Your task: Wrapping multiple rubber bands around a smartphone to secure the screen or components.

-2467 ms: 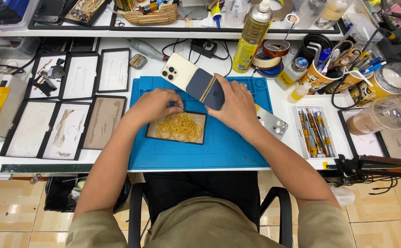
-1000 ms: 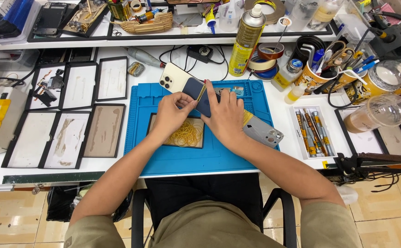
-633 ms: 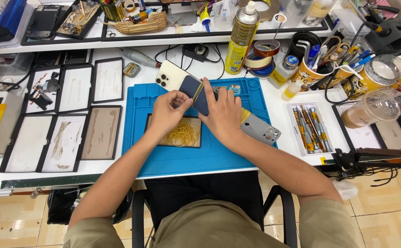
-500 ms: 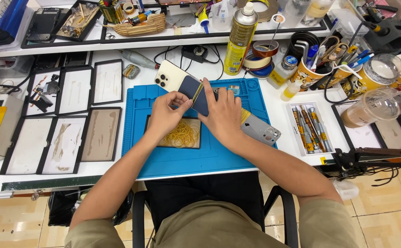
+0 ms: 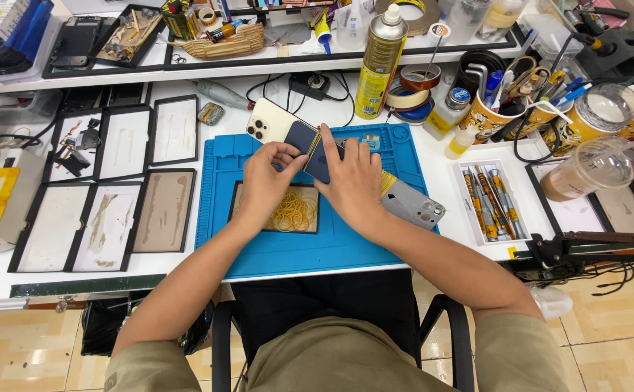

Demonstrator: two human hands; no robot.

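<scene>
A cream phone (image 5: 270, 122) lies face down at the back of the blue work mat (image 5: 317, 250), with a dark blue flat piece (image 5: 308, 141) on its lower end. My right hand (image 5: 350, 178) presses down on the dark piece and the phone and holds them. Pinched in the fingers of my left hand (image 5: 266, 178), a yellow rubber band (image 5: 314, 140) is stretched across the dark piece. Just under my hands a small black tray (image 5: 239, 209) holds a heap of yellow rubber bands (image 5: 293, 212).
A grey phone back cover (image 5: 413, 207) lies right of my right wrist. Several black-framed trays (image 5: 114, 210) fill the left side. A spray can (image 5: 381, 62), tape rolls (image 5: 411, 91), cups of tools (image 5: 527, 109), a screwdriver tray (image 5: 487, 199) and a lidded drink cup (image 5: 596, 168) stand at the back and right.
Both hands moved from the rubber band tray up to the phone. My left hand now pulls a rubber band over the dark piece while my right hand holds it down.
</scene>
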